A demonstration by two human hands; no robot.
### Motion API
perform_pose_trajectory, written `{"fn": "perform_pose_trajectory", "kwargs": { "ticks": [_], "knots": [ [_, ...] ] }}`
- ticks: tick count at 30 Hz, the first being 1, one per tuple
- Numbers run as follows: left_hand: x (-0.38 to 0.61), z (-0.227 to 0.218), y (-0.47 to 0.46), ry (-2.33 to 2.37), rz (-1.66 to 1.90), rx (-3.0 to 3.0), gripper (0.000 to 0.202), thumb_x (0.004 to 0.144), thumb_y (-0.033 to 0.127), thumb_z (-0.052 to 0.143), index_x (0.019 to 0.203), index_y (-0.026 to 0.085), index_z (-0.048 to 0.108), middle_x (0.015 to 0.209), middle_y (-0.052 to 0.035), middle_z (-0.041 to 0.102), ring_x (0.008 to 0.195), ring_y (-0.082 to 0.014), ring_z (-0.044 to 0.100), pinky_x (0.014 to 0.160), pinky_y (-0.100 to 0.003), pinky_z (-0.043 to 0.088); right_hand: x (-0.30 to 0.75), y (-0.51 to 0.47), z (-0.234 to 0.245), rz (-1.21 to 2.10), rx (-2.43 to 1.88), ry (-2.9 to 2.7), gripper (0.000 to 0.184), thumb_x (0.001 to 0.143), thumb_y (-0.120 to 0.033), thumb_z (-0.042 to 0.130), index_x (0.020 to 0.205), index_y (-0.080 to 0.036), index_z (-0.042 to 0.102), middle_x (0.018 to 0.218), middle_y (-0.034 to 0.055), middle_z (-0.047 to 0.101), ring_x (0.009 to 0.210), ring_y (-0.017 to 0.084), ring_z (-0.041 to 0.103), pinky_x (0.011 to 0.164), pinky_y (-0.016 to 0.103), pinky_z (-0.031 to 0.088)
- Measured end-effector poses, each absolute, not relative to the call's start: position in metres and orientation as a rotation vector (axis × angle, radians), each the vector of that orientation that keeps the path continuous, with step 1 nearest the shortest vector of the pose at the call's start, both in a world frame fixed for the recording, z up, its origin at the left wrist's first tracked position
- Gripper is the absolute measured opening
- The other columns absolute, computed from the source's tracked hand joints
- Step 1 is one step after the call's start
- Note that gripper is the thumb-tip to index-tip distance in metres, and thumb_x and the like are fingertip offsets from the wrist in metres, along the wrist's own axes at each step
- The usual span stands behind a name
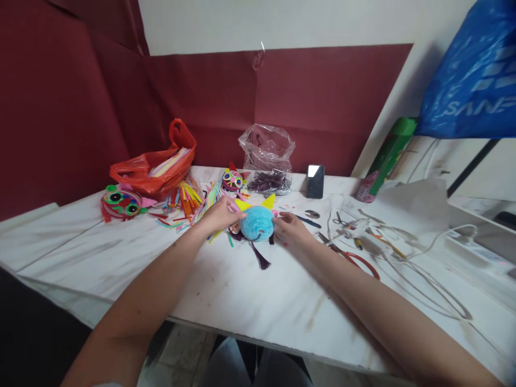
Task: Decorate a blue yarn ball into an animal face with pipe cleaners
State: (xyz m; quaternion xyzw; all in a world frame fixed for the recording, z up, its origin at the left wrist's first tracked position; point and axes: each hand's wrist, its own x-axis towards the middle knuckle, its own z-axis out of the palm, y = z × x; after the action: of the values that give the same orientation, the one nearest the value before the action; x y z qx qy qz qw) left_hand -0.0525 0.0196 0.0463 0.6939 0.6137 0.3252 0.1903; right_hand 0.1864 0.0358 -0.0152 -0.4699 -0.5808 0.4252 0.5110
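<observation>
Between my two hands is a round, light-blue coiled craft ornament [258,223] with yellow pointed ears and dark purple tassels [261,257] hanging from it onto the table. My left hand [224,216] grips its left edge, fingers closed near a pink piece. At the right edge, my right hand [291,228] pinches it between thumb and fingers, by another small pink bit. The blue coiled side faces me, so the far side is hidden. Behind it stands a similar colourful animal-face ornament [233,180]; another animal-face ornament [121,202] lies at the left.
Coloured strips [189,199] lie beside a red plastic bag [161,172]. A clear bag [268,161] of dark tassels and a phone [315,181] stand at the back. On the right are red-handled scissors [358,262], a glue gun and tangled cords [435,290].
</observation>
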Motion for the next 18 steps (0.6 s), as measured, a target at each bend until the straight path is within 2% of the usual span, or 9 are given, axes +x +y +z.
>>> {"fn": "perform_pose_trajectory", "kwargs": {
  "ticks": [4, 7, 9, 11, 14, 18],
  "knots": [
    [-0.063, 0.029, 0.033, 1.046, 0.782, 1.641, 0.057, 0.046, 0.021, 0.084, 0.094, 0.018, 0.052, 0.077, 0.0000, 0.064, 0.073, -0.0179, 0.065, 0.066, -0.029, 0.049, 0.189, 0.036, -0.017, 1.350, -0.940, -1.457, 0.043, 0.059, -0.043, 0.079, 0.087, -0.015, 0.064, 0.061, 0.0014, 0.065, 0.035, 0.008, 0.043, 0.032, 0.023, 0.032],
    [-0.056, 0.021, 0.035, 0.991, 0.911, 1.539, 0.052, 0.049, 0.020, 0.083, 0.091, 0.018, 0.051, 0.066, 0.0053, 0.059, 0.055, -0.0123, 0.058, 0.057, -0.026, 0.047, 0.188, 0.035, -0.019, 1.423, -0.856, -1.416, 0.047, 0.052, -0.041, 0.084, 0.086, -0.018, 0.062, 0.068, 0.0005, 0.068, 0.036, 0.006, 0.043, 0.032, 0.021, 0.032],
    [-0.049, 0.022, 0.033, 1.007, 1.102, 1.485, 0.048, 0.052, 0.020, 0.082, 0.089, 0.017, 0.052, 0.068, 0.0048, 0.060, 0.057, -0.0115, 0.058, 0.059, -0.026, 0.048, 0.187, 0.033, -0.016, 1.404, -0.793, -1.361, 0.046, 0.052, -0.039, 0.086, 0.085, -0.020, 0.062, 0.075, 0.0007, 0.070, 0.046, 0.009, 0.054, 0.041, 0.022, 0.043],
    [-0.043, 0.028, 0.031, 0.962, 1.309, 1.434, 0.047, 0.051, 0.021, 0.082, 0.089, 0.017, 0.055, 0.080, 0.0015, 0.064, 0.072, -0.0133, 0.062, 0.070, -0.028, 0.050, 0.187, 0.031, -0.009, 1.340, -0.723, -1.329, 0.044, 0.051, -0.037, 0.087, 0.084, -0.021, 0.063, 0.083, 0.0019, 0.072, 0.067, 0.014, 0.064, 0.061, 0.027, 0.053],
    [-0.036, 0.039, 0.027, 0.830, 1.499, 1.377, 0.043, 0.055, 0.027, 0.082, 0.091, 0.017, 0.060, 0.091, -0.0015, 0.067, 0.088, -0.0159, 0.063, 0.085, -0.032, 0.048, 0.186, 0.024, 0.010, 1.214, -0.675, -1.347, 0.042, 0.054, -0.037, 0.087, 0.087, -0.022, 0.065, 0.092, 0.0033, 0.073, 0.091, 0.019, 0.066, 0.087, 0.036, 0.052],
    [-0.031, 0.050, 0.018, 0.664, 1.589, 1.342, 0.041, 0.060, 0.029, 0.080, 0.096, 0.018, 0.064, 0.100, -0.0039, 0.068, 0.099, -0.0184, 0.062, 0.094, -0.035, 0.044, 0.189, 0.011, 0.035, 1.114, -0.657, -1.369, 0.041, 0.060, -0.042, 0.084, 0.090, -0.022, 0.065, 0.097, 0.0044, 0.072, 0.096, 0.022, 0.065, 0.092, 0.041, 0.049]
  ]
}}
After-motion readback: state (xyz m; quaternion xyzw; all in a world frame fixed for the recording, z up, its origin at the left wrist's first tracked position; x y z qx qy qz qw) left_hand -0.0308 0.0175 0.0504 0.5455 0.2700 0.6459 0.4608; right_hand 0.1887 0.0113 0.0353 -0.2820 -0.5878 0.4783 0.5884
